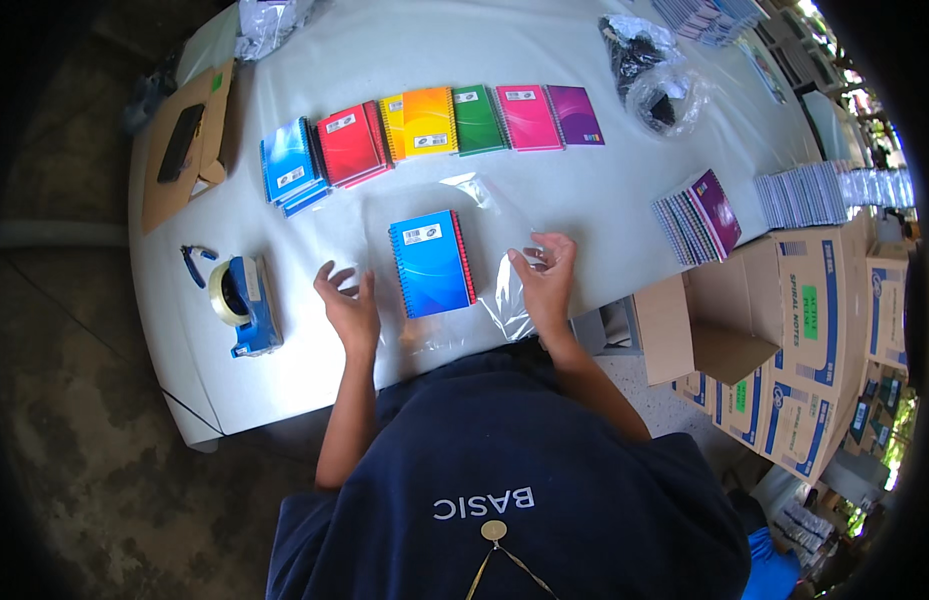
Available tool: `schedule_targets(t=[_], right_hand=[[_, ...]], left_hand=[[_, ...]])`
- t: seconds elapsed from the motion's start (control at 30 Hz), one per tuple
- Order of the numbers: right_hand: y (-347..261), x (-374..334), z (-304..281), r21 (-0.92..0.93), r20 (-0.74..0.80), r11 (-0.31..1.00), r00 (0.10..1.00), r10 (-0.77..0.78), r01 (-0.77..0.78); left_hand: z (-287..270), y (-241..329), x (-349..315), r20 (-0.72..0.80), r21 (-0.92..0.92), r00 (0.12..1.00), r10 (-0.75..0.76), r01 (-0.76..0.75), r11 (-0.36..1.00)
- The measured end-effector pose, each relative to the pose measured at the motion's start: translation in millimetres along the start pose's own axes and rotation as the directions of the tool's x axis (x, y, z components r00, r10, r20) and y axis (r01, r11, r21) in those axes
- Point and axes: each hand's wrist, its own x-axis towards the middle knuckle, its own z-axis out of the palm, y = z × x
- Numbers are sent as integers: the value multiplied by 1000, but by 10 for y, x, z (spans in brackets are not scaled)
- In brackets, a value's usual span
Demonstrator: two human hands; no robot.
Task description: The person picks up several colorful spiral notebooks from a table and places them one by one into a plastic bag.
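Note:
A blue spiral notebook (430, 270) lies on top of a stack with red coils along its right side. Clear plastic film (506, 305) spreads under and around this stack, catching glare. My left hand (350, 312) hovers left of the notebook, its fingers curved and thumb apart, with nothing visible in it. On the other side, my right hand (547, 280) is at the film's right edge, fingers bent and thumb apart. Whether its fingertips touch the film is hard to make out.
Blue (290, 165), red (352, 142), yellow (420, 122), green (478, 120), pink (529, 118) and purple (576, 115) notebooks form a row behind. A tape dispenser (254, 308) and a small blue-handled cutter (194, 266) lie left. Purple notebooks (712, 222) and cartons (810, 300) are right.

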Motion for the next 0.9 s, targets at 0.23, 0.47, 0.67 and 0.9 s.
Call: schedule_targets(t=[0.23, 0.47, 0.67, 0.9], right_hand=[[-24, 194, -132, -507, 78, 829, 970, -230, 237], [-373, 202, -123, -252, 360, 968, 929, 92, 2], [-383, 175, 128, -19, 554, 988, 824, -117, 154], [-64, -107, 525, 280, 431, 914, 812, -392, 293]], left_hand=[[-140, -217, 185, 192, -200, 979, -62, 101, 975], [-452, 168, 169, 631, 21, 771, -91, 100, 995], [-148, 303, 181, 572, -286, 685, 450, -348, 893], [283, 352, -209, 703, 141, 575, 419, -690, 710]])
